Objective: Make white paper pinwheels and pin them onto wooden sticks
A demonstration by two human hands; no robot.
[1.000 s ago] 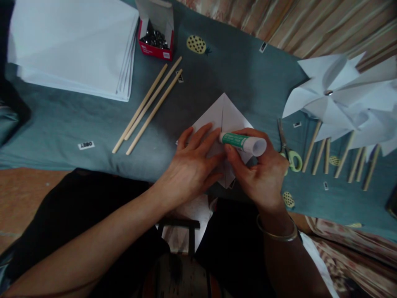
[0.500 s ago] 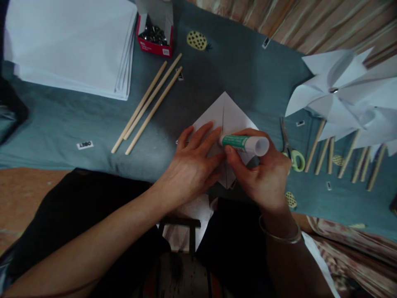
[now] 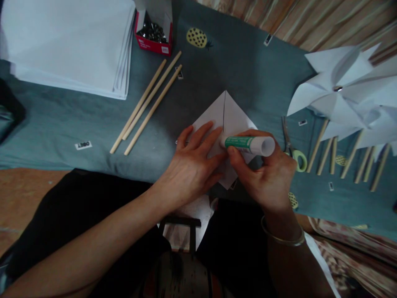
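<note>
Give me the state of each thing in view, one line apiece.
White paper, diamond-shaped, partly covered
Glue stick, held at a slant
Left hand, spread on the white paper
Right hand, closed around the glue stick
Red box, open, metal pieces inside
Three wooden sticks, lying loose
Scissors, lying down, blade opening unclear
Paper stack, edges uneven
Pinwheels, assembled, overlapping

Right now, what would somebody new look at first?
Probably the white pinwheels at the right. Then the green-and-white tube in the grip of the right hand, mid-picture, beside the left hand on white paper. Last, the red box of shiny bits near the paper stack at top left.
</note>
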